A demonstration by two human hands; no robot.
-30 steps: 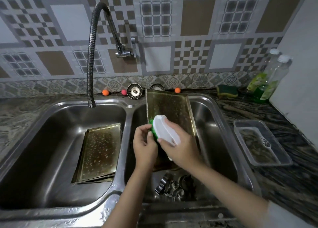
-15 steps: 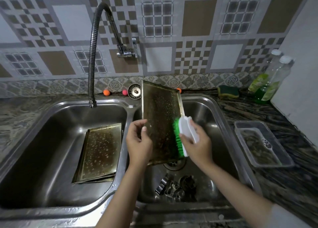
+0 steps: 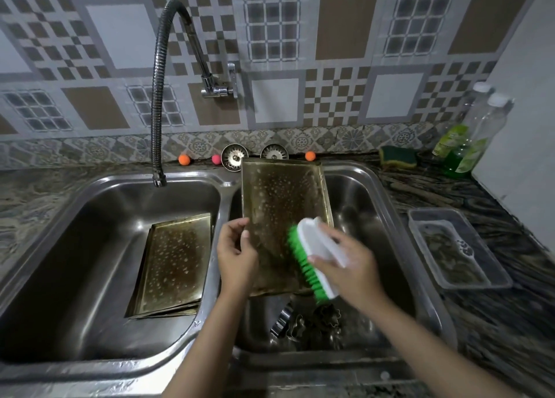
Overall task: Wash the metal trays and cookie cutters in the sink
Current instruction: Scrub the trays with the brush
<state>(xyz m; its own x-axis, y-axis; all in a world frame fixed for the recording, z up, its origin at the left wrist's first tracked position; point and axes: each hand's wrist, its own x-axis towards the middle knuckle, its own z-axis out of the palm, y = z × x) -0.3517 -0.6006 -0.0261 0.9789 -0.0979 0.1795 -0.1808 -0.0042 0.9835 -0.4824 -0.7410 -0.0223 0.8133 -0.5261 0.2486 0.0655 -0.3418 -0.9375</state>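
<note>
A wet, spotted metal tray (image 3: 279, 205) stands tilted over the right sink basin (image 3: 375, 217). My left hand (image 3: 235, 255) grips its left edge. My right hand (image 3: 345, 265) holds a white scrub brush with green bristles (image 3: 312, 256) against the tray's lower right part. Two more metal trays (image 3: 174, 262) lie stacked in the left basin (image 3: 90, 232). Several cookie cutters (image 3: 303, 325) lie on the bottom of the right basin, below the held tray.
A flexible faucet (image 3: 157, 97) hangs over the left basin, with no water running. Two sink strainers (image 3: 234, 157), small orange and pink balls and a green sponge (image 3: 398, 156) sit along the back ledge. Soap bottles (image 3: 464, 139) stand at the right wall. A clear plastic container (image 3: 456, 247) rests on the right counter.
The tray was raised upright and turned by my left hand, then laid back. The brush went from the tray's middle to its right edge and now sits on its lower right face.
</note>
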